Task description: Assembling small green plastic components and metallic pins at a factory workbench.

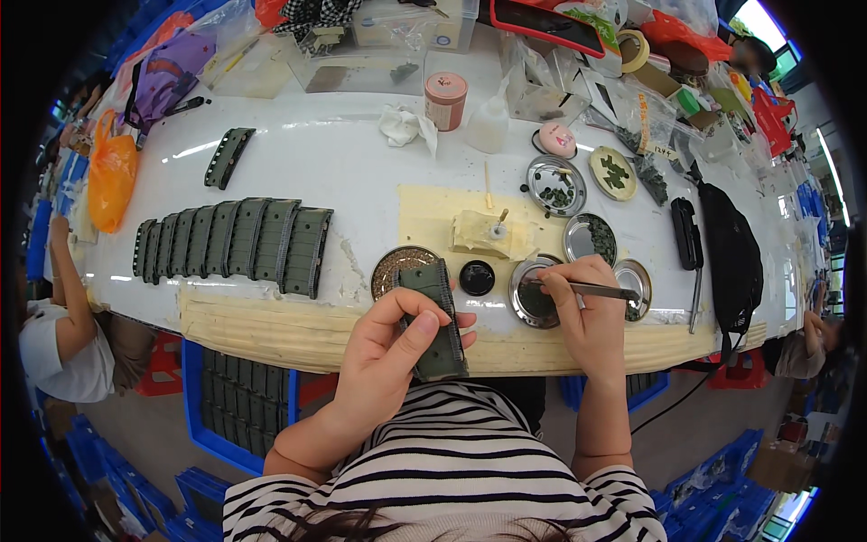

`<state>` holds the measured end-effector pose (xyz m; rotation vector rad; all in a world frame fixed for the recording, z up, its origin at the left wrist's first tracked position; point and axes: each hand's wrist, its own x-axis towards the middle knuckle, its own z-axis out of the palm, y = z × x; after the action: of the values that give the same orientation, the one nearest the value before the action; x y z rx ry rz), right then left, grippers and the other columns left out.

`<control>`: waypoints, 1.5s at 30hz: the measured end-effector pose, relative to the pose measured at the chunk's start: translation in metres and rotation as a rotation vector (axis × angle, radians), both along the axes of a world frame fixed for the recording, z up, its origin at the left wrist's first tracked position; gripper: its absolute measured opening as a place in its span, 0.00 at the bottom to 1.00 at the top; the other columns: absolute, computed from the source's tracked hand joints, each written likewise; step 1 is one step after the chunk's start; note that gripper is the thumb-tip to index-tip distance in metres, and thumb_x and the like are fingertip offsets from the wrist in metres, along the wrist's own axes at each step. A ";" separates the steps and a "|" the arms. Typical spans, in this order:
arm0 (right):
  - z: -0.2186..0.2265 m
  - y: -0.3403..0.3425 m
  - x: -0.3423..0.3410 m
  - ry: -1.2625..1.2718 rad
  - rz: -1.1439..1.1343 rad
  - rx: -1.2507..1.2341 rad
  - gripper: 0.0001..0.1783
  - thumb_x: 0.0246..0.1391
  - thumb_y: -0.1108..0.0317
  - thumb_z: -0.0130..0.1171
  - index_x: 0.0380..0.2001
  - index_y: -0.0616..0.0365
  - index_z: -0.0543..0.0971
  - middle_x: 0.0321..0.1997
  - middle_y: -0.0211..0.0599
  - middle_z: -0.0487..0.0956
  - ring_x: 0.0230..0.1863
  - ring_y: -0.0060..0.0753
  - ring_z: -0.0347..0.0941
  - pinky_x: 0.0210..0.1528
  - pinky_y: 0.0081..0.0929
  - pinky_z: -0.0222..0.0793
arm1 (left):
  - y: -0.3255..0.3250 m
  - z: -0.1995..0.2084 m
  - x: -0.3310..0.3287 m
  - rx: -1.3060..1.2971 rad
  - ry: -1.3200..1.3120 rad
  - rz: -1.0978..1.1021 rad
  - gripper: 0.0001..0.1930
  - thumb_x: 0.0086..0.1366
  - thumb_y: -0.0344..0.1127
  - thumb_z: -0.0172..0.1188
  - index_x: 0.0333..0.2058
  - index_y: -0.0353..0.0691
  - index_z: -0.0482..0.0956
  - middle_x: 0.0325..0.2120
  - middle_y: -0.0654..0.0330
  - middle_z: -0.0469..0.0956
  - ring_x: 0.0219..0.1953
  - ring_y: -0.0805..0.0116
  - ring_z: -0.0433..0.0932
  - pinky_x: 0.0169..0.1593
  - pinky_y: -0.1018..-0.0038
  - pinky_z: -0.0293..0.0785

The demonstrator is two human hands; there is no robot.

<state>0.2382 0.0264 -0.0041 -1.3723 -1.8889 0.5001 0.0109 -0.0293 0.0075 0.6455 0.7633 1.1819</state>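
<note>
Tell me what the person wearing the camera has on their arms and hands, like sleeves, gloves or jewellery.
The left hand and right hand are bare, with no gloves. No watch or bracelet shows on either wrist. The left sleeve and right sleeve are short, white with dark horizontal stripes, matching the shirt.

Site was a workshop: surface (pixel 316 149) bore matching green pieces (pixel 239 239) and metal parts dishes (pixel 540 172); blue crates (pixel 192 397) stood below, people (pixel 72 348) nearby.
</note>
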 end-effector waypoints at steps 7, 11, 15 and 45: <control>-0.001 0.002 -0.001 -0.037 0.027 0.037 0.04 0.50 0.71 0.62 0.27 0.61 0.80 0.26 0.34 0.78 0.31 0.37 0.70 0.35 0.31 0.64 | -0.001 -0.001 0.001 -0.007 0.004 0.006 0.08 0.71 0.35 0.46 0.37 0.37 0.69 0.54 0.50 0.67 0.51 0.59 0.75 0.53 0.62 0.76; 0.000 0.001 0.000 0.043 0.030 0.028 0.04 0.50 0.72 0.61 0.28 0.61 0.81 0.25 0.34 0.78 0.31 0.35 0.69 0.34 0.29 0.65 | -0.001 -0.002 0.002 -0.003 0.011 0.001 0.08 0.71 0.35 0.46 0.36 0.37 0.69 0.54 0.50 0.67 0.51 0.59 0.75 0.54 0.62 0.76; 0.022 -0.010 -0.011 0.337 0.112 -0.008 0.05 0.51 0.73 0.59 0.29 0.61 0.82 0.26 0.33 0.79 0.31 0.34 0.70 0.36 0.27 0.66 | 0.002 -0.005 0.002 0.008 0.005 -0.024 0.08 0.71 0.34 0.47 0.38 0.35 0.69 0.44 0.55 0.71 0.49 0.65 0.75 0.54 0.66 0.75; 0.029 -0.018 -0.039 0.034 0.525 0.515 0.20 0.43 0.49 0.64 0.33 0.53 0.83 0.31 0.23 0.79 0.33 0.29 0.71 0.31 0.25 0.65 | 0.009 -0.008 0.004 -0.075 -0.090 -0.199 0.13 0.73 0.39 0.45 0.31 0.38 0.70 0.33 0.63 0.70 0.39 0.78 0.68 0.44 0.80 0.66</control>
<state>0.1994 0.0080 0.0250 -0.5314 -2.1510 0.2475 0.0151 -0.0208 -0.0003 0.5877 0.6488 0.9890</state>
